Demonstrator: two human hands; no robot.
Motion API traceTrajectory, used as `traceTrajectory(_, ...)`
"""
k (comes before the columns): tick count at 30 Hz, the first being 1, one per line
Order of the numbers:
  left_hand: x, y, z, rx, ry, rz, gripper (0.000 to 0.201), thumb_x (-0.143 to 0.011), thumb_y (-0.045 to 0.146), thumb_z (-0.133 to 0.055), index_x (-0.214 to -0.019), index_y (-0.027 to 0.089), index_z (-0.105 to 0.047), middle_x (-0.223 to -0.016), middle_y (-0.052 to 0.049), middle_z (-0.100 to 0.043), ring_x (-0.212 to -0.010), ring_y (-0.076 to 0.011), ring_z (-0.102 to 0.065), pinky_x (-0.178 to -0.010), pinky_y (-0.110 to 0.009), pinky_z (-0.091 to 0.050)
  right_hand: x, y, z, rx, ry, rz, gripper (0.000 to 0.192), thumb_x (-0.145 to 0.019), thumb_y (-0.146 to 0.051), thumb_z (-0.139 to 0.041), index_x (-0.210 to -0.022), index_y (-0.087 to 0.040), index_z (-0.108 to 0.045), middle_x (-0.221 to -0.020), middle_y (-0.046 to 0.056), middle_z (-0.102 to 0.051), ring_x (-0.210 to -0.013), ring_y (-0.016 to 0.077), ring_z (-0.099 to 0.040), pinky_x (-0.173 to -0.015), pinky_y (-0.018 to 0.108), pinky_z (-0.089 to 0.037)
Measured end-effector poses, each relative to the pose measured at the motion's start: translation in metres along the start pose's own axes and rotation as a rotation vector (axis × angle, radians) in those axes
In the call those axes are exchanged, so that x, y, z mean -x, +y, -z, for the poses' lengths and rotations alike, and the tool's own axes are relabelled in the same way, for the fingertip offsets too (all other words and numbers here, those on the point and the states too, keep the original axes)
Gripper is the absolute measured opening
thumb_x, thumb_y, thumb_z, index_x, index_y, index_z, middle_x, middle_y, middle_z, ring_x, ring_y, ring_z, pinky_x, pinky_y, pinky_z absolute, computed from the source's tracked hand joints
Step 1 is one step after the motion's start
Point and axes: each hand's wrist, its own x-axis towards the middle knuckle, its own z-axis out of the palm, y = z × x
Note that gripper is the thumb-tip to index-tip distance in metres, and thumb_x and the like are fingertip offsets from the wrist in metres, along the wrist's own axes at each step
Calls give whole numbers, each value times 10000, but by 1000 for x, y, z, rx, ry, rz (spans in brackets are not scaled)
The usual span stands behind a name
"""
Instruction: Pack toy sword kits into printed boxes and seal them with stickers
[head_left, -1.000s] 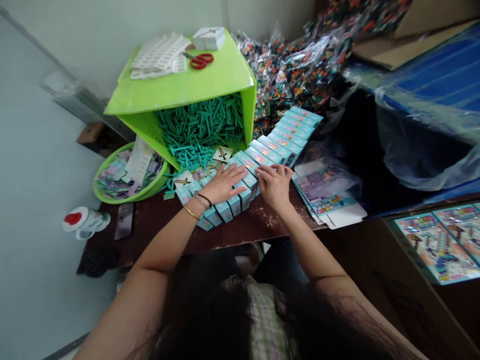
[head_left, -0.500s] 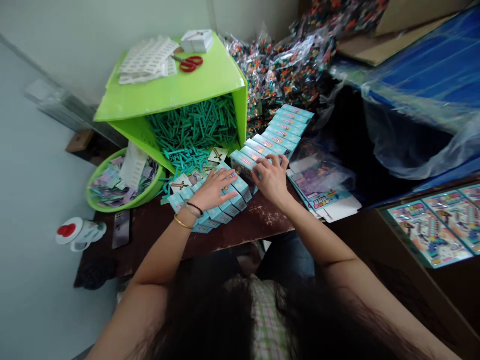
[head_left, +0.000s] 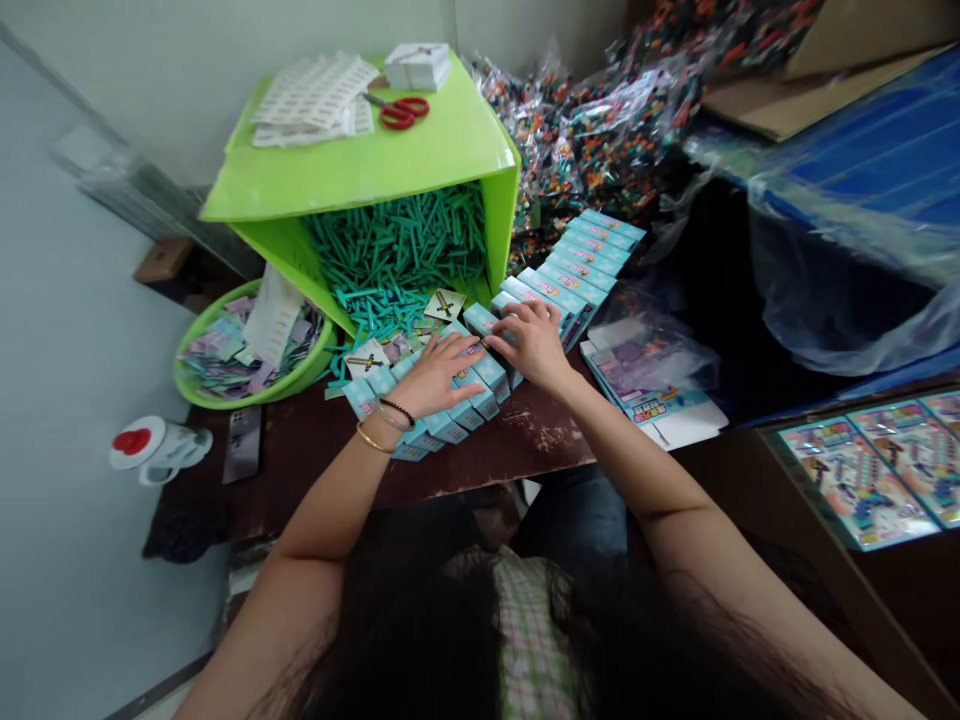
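Boxes (head_left: 577, 275) are lined on the desk (head_left: 544, 425) from eight to two o'clock, the right hand (head_left: 534, 342), grip curled, whether clamped cannot be told, having been brought nearer the left hand (head_left: 435, 378), laid fingers-apart on boxes, so the row's split is narrowed.

Back wall: pale grey-green, smooth panel wall (head_left: 337, 25); thin vertical seam (head_left: 454, 18) near its middle. Left side: blue-grey plain wall (head_left: 60, 400), with a dark diagonal line (head_left: 64, 88) at upper left; narrow dark strip (head_left: 161, 687) along its lower edge. Furniture: dark reddish-brown counter (head_left: 300, 450), surface scuffed; pale worn patch (head_left: 536, 432) near the front edge. Right side: large blue ribbed panel (head_left: 885, 150); crumpled translucent plastic sheet (head_left: 847, 325) hanging over a black recess; tan cardboard flap (head_left: 772, 105) above. Light: dim, diffuse; lower right in deep shade.
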Motion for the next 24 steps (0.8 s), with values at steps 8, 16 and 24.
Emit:
traceTrajectory(8,0,1,-1,21,19,0,557,-943,528,-657,-1412,229,-635,-1592,-129,-517,-1509,-335,-416,-1271,-597,-269,-11,27,33,-26,217,-59,222,-1031,-321,-510,-943,-237,-695,-1375,117,-631,-1272,328,-530,-1067,540,-383)
traceTrajectory(16,-3,-1,-5,13,6,22,594,-943,604,-621,-1435,271,-601,-1680,-109,-395,-1566,-345,-318,-1274,-571,-239,-6,11,-1,-79,56,-70,183,-966,-356,-620,-862,-238,-715,-1327,113,-671,-1231,337,-565,-1032,543,-393)
traceTrajectory(24,0,4,-3,4,-5,36,597,-953,599,-610,-1444,258,-588,-1683,-119,-387,-1566,-343,-320,-1269,-554,-243,-7,2,-16,49,41,-66,172,-962,-344,-616,-854,-223,-674,-1281,115,-685,-1172,339,-543,-1012,536,-352)
